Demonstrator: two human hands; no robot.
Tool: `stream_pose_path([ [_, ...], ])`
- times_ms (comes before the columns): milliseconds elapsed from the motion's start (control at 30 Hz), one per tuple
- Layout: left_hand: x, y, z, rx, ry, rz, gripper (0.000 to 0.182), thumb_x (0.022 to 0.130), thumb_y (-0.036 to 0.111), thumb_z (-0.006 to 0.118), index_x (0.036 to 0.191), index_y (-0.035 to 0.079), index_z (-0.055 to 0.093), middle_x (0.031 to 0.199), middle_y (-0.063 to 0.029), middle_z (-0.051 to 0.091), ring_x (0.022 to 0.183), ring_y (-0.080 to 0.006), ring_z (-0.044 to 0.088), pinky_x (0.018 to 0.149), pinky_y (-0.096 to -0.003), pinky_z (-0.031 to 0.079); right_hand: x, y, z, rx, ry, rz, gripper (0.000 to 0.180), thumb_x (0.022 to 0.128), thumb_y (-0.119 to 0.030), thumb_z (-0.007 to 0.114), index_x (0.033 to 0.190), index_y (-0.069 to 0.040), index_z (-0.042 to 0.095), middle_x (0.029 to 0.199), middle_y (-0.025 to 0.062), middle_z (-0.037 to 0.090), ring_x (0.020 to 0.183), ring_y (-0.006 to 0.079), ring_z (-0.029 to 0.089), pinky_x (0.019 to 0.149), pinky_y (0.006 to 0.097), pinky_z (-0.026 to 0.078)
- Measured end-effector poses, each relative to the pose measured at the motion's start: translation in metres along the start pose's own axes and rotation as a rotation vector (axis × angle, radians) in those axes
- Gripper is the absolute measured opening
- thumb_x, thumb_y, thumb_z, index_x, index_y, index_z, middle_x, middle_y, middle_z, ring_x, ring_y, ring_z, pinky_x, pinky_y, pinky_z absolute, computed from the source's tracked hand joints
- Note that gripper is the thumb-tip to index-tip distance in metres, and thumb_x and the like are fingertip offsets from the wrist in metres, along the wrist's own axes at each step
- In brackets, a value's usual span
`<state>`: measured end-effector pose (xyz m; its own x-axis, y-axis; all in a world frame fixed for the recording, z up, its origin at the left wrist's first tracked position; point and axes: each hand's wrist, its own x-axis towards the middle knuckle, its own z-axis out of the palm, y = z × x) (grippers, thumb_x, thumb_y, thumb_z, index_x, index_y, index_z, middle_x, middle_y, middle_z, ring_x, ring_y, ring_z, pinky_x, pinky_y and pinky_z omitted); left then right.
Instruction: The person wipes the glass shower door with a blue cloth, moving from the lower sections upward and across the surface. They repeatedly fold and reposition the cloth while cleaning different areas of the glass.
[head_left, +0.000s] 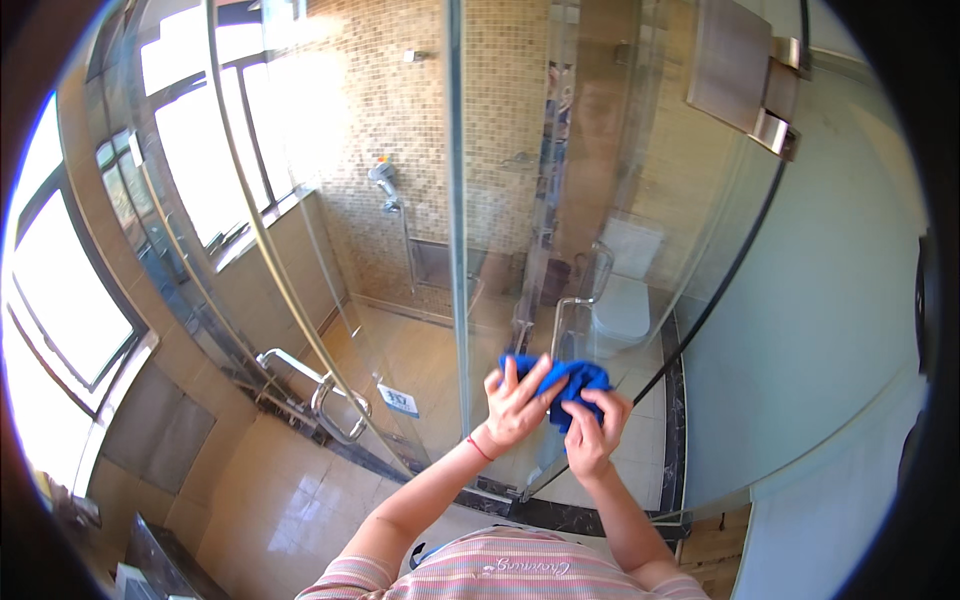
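Note:
A bunched blue cloth (574, 382) is held between both hands in front of a clear glass panel (499, 300). My left hand (517, 401), with a thin red band at the wrist, lies over the cloth's left part with its fingers spread. On the cloth's right part, my right hand (596, 431) pinches the fabric with curled fingers. Close above the cloth, a curved metal door handle (559, 322) is fixed to the glass. Whether the cloth touches the glass or the handle, I cannot tell.
At the left stands another glass door with a metal handle (341, 409). Behind the glass are a hand shower (384, 178) on a mosaic wall and a white toilet (621, 311). Frosted glass (795, 300) fills the right side. A dark stone sill (562, 517) runs along the floor.

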<state>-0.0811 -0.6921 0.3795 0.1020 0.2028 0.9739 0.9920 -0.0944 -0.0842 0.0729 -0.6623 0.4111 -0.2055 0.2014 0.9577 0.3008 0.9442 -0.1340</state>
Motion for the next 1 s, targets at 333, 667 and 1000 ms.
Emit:
stream_pose_path([
  [333,0.126,-0.010,-0.022,-0.056,0.020,-0.106,0.045,0.089,0.028,0.053,0.128,0.011,0.064,0.145,-0.0168,0.048,0.132,-0.0544,0.037,0.110,-0.0536,0.017,0.129,-0.003,0.003,-0.175,0.260,-0.182,0.022,0.095,-0.016,0.053,0.108,-0.013,0.071,0.124,0.0096,0.062,0.117,0.0317,0.054,0.101,0.0468,0.040],
  [667,0.176,-0.015,-0.019,-0.038,0.132,-0.058,0.049,0.087,0.014,0.051,0.135,0.012,0.057,0.147,-0.0245,0.042,0.131,-0.0508,0.042,0.095,-0.0575,0.041,0.161,-0.001,-0.005,-0.172,0.230,-0.230,0.038,0.097,-0.028,0.043,0.117,-0.007,0.067,0.128,0.0130,0.060,0.125,0.0342,0.051,0.112,0.0515,0.026],
  [1000,0.141,-0.011,-0.014,-0.037,0.135,-0.075,0.039,0.093,0.021,0.051,0.127,0.004,0.062,0.139,-0.0253,0.051,0.128,-0.0482,0.047,0.106,-0.0556,0.034,0.135,-0.013,0.007,-0.214,0.196,-0.206,0.027,0.089,-0.007,0.058,0.113,-0.004,0.070,0.124,0.0102,0.064,0.124,0.0310,0.054,0.105,0.0461,0.038],
])
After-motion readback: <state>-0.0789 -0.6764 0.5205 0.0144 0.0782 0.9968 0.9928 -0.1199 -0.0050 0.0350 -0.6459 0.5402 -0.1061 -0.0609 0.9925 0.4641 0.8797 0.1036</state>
